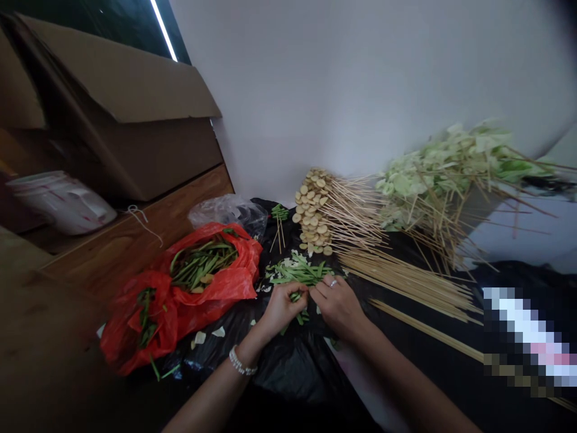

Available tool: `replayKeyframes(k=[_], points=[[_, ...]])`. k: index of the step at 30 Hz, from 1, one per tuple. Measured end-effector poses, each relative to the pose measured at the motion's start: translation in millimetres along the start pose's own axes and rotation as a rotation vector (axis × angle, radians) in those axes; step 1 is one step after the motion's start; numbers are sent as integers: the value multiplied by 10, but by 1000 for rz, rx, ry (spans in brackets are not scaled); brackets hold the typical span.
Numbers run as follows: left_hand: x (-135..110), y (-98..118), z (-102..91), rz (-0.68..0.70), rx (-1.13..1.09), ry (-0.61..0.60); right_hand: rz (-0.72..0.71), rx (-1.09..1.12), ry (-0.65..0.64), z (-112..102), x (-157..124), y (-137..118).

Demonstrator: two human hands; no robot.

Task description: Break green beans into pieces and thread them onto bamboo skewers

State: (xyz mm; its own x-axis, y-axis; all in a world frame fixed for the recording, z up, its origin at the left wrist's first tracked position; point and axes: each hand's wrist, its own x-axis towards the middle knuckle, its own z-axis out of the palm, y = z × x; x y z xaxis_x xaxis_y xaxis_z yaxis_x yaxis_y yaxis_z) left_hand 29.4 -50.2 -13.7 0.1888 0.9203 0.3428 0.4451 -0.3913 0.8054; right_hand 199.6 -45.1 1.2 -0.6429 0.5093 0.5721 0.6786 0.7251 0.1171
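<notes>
My left hand [282, 308], with a pearl bracelet on its wrist, pinches a green vegetable strip [295, 296] low over a black plastic sheet [288, 367]. My right hand [338, 307], wearing a ring, sits against it, fingers curled; anything in them is hidden. Just beyond lies a heap of cut green vegetable strips [297, 272]. Further back stand rows of round tan slices on bamboo skewers [313, 210]. To the right of my hands is a bundle of bare bamboo skewers [406, 284]. On the left, a red plastic bag [211, 270] holds more green strips.
Skewered pale green leaves [442, 174] pile up at the right against a white wall. A clear plastic bag [229, 215] sits behind the red bag. Left of it are a cardboard box [135, 120], a white bucket [61, 201] and a wooden ledge [135, 237].
</notes>
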Motion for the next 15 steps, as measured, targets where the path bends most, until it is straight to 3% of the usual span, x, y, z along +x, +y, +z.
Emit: replayKeyframes(k=[6, 10, 12, 15], points=[[19, -23, -27, -142, -196, 33, -4, 63, 83, 51, -20, -93], [40, 24, -45, -244, -353, -20, 79, 225, 133, -10, 2, -84], [39, 64, -34, -228, -356, -82, 224, 380, 209, -57, 16, -43], [25, 104, -6, -218, -336, -171, 583, 701, 343, -107, 34, 50]])
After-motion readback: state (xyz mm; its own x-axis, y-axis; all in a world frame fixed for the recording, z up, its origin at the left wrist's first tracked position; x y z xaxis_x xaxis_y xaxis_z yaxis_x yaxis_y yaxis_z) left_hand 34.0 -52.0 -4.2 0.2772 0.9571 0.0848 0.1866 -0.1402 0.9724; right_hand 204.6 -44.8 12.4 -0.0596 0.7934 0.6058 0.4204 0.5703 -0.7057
